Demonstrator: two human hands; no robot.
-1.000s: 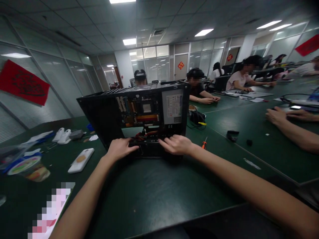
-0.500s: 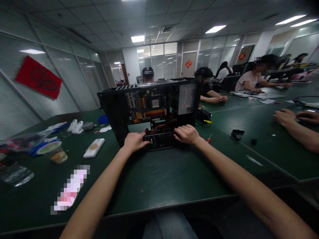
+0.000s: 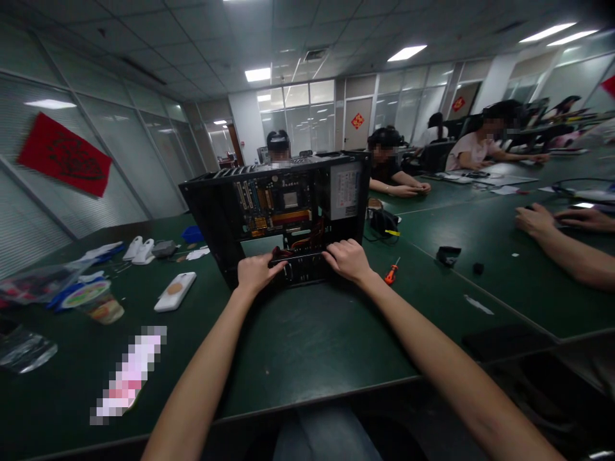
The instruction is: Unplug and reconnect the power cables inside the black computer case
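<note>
A black computer case [image 3: 206,221] stands on the green table in front of me, its open side facing me. Inside it show a motherboard [image 3: 291,200], a power supply [image 3: 344,192] with a label at the upper right, and some cables [image 3: 307,240] low down. My left hand [image 3: 256,275] is closed on the case's near lower edge, thumb pointing inward. Further right along that same edge, my right hand [image 3: 350,259] grips with its fingers curled over the top. The fingertips of both hands are partly hidden.
An orange screwdriver [image 3: 391,274] lies right of the case, near a black cable bundle [image 3: 383,222]. On the left are a white power bank-like block [image 3: 175,292], a plastic cup [image 3: 98,301], a clear bottle [image 3: 29,349] and a pixelated phone-shaped item [image 3: 129,378]. Co-workers sit across and to the right.
The view has turned slightly, so everything sits a little further left. My right forearm now leaves the screwdriver uncovered. Both hands keep their hold on the case.
</note>
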